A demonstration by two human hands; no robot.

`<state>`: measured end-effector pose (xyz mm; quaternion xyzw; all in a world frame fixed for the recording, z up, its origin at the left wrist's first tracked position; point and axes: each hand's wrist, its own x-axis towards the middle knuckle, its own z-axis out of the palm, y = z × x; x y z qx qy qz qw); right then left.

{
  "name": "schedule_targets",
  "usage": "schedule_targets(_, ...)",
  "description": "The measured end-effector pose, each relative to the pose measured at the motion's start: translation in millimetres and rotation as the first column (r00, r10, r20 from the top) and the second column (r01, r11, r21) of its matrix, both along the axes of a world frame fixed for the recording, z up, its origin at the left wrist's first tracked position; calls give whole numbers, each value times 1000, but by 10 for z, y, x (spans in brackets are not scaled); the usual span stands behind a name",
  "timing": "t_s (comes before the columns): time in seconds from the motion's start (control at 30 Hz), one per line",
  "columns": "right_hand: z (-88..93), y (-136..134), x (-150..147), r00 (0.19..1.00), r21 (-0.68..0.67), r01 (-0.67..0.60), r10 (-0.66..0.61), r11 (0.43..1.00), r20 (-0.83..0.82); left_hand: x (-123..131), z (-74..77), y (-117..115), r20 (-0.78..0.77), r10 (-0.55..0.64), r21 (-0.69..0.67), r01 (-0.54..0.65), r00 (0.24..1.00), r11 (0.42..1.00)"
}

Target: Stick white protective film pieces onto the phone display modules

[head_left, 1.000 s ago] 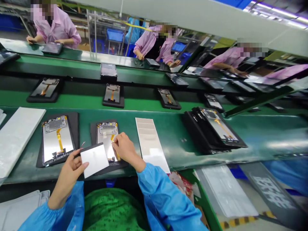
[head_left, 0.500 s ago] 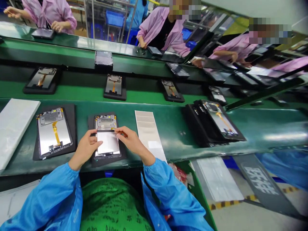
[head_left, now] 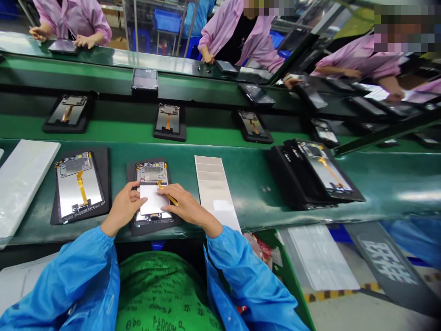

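Left hand [head_left: 123,208], fingers spread, presses a thin, flexible white rectangular sheet [head_left: 151,200] onto a fragile silver-backed display panel [head_left: 150,173]. Whether right hand [head_left: 186,208] pinches the delicate orange ribbon cable [head_left: 172,200] cannot be determined. Hold sheet by edges.

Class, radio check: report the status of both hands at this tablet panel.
Left hand on white sheet, over tablet panel. Right hand at orange flex strip. Pale card lies to the right, apart.

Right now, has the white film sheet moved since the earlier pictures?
Yes: the white film sheet moved right, from the left edge of the display panel onto its lower half.
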<state>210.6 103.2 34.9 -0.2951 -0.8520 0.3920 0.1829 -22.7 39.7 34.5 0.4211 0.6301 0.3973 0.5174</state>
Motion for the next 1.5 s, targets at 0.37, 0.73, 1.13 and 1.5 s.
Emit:
schedule_targets(0.37,-9,-19,-2,999,53,-44,44,998,0,-22,-41,-37,-263,-27,125,61,964,990)
schedule_targets(0.73,15,-52,-32,999,72,-38,36,997,18,-84,-76,-42,-637,-101,117,226,764,967)
schedule_targets(1.13,-19,-89,-27,1000,69,-11,10,998,7,-61,25,19,-824,-220,15,409,521,913)
schedule_targets(1.5,-12,-100,-36,1000,69,-4,2,998,29,-50,30,12,-843,-220,3,413,491,911)
